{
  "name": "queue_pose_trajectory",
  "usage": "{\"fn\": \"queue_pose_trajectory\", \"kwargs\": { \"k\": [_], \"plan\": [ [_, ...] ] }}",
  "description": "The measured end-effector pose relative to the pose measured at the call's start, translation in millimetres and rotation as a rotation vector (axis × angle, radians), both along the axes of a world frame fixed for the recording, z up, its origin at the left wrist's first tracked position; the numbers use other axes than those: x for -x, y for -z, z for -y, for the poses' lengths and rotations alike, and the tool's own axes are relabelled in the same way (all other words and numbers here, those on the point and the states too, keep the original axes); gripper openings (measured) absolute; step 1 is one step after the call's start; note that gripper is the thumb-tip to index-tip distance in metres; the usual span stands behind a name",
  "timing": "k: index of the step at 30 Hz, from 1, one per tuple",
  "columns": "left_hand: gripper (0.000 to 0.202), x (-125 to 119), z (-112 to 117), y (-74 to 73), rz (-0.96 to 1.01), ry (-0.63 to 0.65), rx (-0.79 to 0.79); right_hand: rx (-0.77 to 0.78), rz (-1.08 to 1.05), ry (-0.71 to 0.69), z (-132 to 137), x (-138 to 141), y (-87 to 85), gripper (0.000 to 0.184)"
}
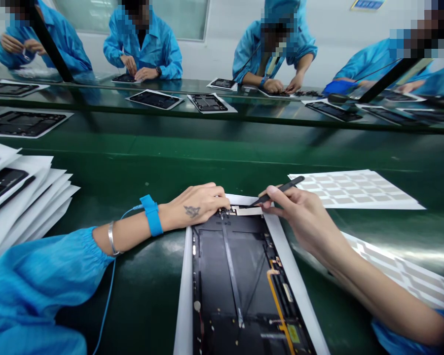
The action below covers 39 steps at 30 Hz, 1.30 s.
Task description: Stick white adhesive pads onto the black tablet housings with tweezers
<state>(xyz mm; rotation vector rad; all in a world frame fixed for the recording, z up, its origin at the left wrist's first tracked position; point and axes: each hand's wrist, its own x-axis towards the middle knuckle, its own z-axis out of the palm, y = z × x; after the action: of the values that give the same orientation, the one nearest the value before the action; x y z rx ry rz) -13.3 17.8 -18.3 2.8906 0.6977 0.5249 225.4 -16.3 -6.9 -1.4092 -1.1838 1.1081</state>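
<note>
At the panel's [225,276] top edge, right hand [299,217] pinches a spudger [281,190]; curled left hand [196,204], any hold hidden, seemingly steadies the panel

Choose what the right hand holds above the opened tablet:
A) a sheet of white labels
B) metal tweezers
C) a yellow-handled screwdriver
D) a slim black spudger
D. The right hand pinches the slim black spudger between thumb and fingers, its tip pointing down toward the top edge of the opened tablet.

Left hand [198,206] palm-down, right hand [303,217] pinching
</note>
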Motion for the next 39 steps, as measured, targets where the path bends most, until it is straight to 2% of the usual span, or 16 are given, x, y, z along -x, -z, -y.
{"fn": "queue_pose_trajectory", "kwargs": {
  "k": [20,25,29,34,39],
  "plan": [
    [0.036,0,1,-1.4,-0.041,-0.001,0.002,-0.035,0.044,-0.022,-2,-1,4.7,0.045],
    [0.036,0,2,-3.4,-0.043,-0.005,0.011,-0.137,0.3,-0.038,-1,-5,8.3,0.042],
    [0.036,1,1,-3.6,-0.065,-0.013,-0.021,-0.243,0.378,-0.015,4,-2,2.9,0.035],
    [0.035,2,1,-0.9,-0.06,0.0,-0.072,-0.385,0.445,-0.176,11,10,2.2,0.032],
    [0.036,2,1,0.0,-0.062,-0.009,-0.056,-0.503,0.491,-0.222,9,10,10.0,0.034]
  ]
}}
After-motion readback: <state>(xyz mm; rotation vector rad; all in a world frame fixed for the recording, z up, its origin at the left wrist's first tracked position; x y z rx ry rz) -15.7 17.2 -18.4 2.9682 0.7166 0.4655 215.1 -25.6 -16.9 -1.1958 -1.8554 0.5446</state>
